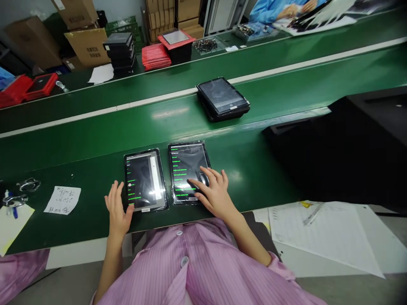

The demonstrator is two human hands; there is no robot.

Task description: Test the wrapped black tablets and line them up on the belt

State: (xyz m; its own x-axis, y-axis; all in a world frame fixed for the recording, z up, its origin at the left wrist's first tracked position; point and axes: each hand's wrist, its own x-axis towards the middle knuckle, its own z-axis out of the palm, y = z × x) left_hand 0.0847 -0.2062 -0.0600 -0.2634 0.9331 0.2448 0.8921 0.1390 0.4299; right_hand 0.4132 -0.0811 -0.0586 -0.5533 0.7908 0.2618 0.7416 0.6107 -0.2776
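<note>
Two tablets with lit screens lie side by side on the green bench near its front edge. Beside the lower left edge of the left tablet (146,180) is my left hand (118,211), fingers apart, its thumb at the tablet's corner. Over the lower right part of the right tablet (186,173), my right hand (216,192) spreads its fingers, the index finger pointing at the screen. That screen shows rows of green text on black. A grey and white panel covers part of the left screen. Neither hand holds anything.
Stacked tablets (224,99) sit farther back on the green surface. A large black object (343,148) stands at the right, above papers (318,233). A handwritten note (62,200) lies left. Across the line are red packages (155,57) and a person's blue sleeves (269,10).
</note>
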